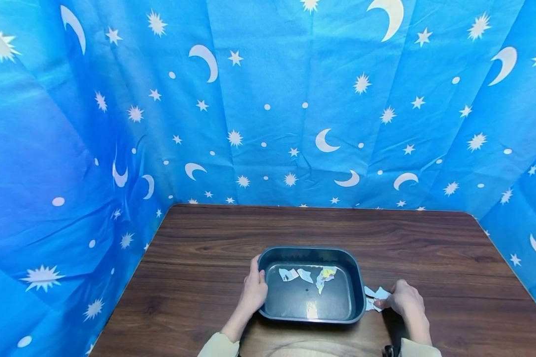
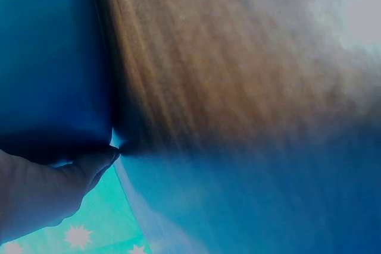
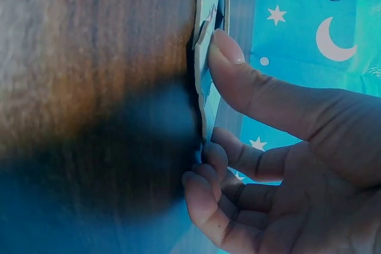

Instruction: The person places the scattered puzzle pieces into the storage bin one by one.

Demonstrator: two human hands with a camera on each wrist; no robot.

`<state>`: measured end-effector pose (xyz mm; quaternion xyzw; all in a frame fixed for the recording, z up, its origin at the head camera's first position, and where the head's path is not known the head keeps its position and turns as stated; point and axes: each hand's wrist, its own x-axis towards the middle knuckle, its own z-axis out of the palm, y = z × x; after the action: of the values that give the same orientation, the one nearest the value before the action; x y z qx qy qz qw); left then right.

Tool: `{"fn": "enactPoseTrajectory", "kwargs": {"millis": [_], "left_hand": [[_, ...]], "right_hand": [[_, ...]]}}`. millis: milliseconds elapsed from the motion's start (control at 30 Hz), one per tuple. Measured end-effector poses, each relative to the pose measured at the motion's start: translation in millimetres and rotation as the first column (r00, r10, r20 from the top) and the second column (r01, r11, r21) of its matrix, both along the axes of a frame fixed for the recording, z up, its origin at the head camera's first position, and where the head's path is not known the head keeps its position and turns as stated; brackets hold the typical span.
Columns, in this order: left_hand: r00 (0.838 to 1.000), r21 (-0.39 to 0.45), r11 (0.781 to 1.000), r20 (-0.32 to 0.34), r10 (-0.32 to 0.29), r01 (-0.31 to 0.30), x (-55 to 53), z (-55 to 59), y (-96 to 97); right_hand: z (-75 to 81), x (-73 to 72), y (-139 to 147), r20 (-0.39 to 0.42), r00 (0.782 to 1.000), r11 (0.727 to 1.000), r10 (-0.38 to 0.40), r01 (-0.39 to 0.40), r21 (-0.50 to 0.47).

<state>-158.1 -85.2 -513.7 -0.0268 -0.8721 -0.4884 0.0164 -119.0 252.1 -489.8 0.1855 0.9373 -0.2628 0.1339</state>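
A dark grey rectangular basin (image 1: 310, 321) sits on the table, its sides rounded at the corners. My left hand (image 1: 253, 288) grips its left wall, thumb over the rim. Inside lie a few flat, irregular pieces: two pale ones (image 1: 288, 274) and a larger one (image 1: 326, 277) with a yellow patch. Just right of the basin is a small cluster of pale blue, ragged-edged cardboard pieces (image 1: 381, 293). My right hand (image 1: 406, 299) is at that cluster. In the right wrist view the thumb (image 3: 229, 52) presses on a piece, with curled fingertips along the pieces' edge.
The brown wood-grain table (image 1: 214, 228) extends beyond the basin to the back and both sides. Blue cloth (image 1: 286, 84) printed with white moons and stars hangs behind the table and at its sides. A bright reflection lies on the tabletop near the front.
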Motion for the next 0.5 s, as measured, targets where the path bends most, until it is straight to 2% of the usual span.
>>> {"fn": "enactPoseTrajectory", "kwargs": {"millis": [267,500], "left_hand": [[1.0,-0.006,1.0,-0.002,0.005,-0.005,0.8,2.0,-0.1],[1.0,-0.008,1.0,0.0,0.002,-0.002,1.2,1.9,0.7]], "right_hand": [[-1.2,1.8,4,-0.006,1.0,0.999,0.008,-0.008,0.032],[0.0,0.0,11,-0.008,0.998,0.998,-0.067,0.067,0.002]]}}
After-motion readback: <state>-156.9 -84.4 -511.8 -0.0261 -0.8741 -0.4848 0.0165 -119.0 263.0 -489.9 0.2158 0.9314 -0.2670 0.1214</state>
